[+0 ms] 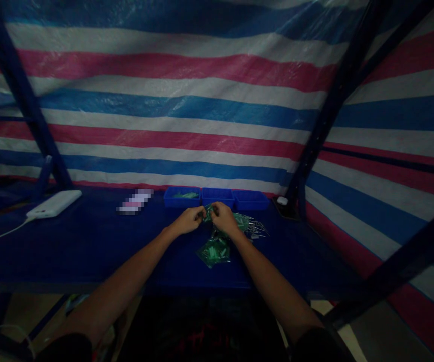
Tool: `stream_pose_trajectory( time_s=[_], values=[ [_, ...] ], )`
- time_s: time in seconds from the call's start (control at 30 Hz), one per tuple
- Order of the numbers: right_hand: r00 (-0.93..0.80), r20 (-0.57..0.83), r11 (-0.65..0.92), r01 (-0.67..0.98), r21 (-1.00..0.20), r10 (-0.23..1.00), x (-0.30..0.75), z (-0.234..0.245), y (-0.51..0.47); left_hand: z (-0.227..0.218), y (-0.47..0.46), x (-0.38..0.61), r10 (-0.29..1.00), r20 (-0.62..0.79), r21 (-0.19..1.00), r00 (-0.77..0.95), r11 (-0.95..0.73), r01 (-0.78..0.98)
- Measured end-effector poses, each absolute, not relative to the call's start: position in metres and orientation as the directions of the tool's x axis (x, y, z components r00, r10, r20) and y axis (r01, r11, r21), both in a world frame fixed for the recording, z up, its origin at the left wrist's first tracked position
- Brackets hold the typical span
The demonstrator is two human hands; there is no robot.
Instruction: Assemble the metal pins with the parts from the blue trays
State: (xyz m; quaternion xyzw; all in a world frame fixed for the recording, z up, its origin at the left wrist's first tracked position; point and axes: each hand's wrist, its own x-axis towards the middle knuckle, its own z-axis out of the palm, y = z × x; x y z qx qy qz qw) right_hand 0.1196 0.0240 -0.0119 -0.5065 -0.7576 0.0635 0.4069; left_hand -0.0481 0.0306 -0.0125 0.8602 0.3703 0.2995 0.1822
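Both hands meet above the dark blue table (88,241), close to its far side. My left hand (188,219) and my right hand (222,218) are closed in a pinch on a small clear bag of green parts (208,211) held between them. A second bag of green parts (214,251) lies flat on the table just below my right wrist. To the right of my right hand lies a loose heap of green parts with thin metal leads (252,227).
Three small blue trays stand in a row at the back: the left tray (181,197) holds green parts, then a middle tray (217,196) and a right tray (251,200). A white power bank (54,203) with a cable lies far left. A striped tarp hangs behind. Dark frame posts flank the table.
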Motion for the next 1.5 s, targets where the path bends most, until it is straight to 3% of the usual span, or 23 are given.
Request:
stream_pose_trajectory(
  time_s=[0.5, 0.73, 1.17, 1.3, 1.4, 1.5],
  values=[
    [-0.183, 0.570, 0.516, 0.695, -0.502, 0.801, 0.119, -0.014, 0.023, -0.012, 0.031, -0.048, 0.771, 0.367, 0.502, 0.520, -0.635, 0.587],
    [-0.184, 0.573, 0.523, 0.683, -0.510, 0.799, 0.116, -0.011, 0.019, -0.008, 0.030, -0.048, 0.869, 0.300, 0.562, 0.394, -0.495, 0.663],
    [-0.227, 0.543, 0.529, 0.686, -0.500, 0.808, 0.118, -0.007, 0.017, -0.014, 0.033, -0.048, 0.832, 0.282, 0.550, 0.477, -0.548, 0.630],
    [-0.224, 0.553, 0.541, 0.664, -0.516, 0.802, 0.118, -0.006, 0.017, -0.008, 0.032, -0.049, 0.844, 0.240, 0.717, 0.480, -0.488, 0.499],
    [-0.230, 0.562, 0.556, 0.646, -0.523, 0.795, 0.119, -0.004, 0.018, 0.000, 0.030, -0.051, 0.886, 0.103, 0.911, 0.452, -0.267, 0.315],
    [-0.268, 0.572, 0.596, 0.610, -0.522, 0.775, 0.119, -0.001, 0.016, 0.004, 0.030, -0.052, 0.926, 0.005, 0.981, 0.378, -0.078, 0.178]
  ],
)
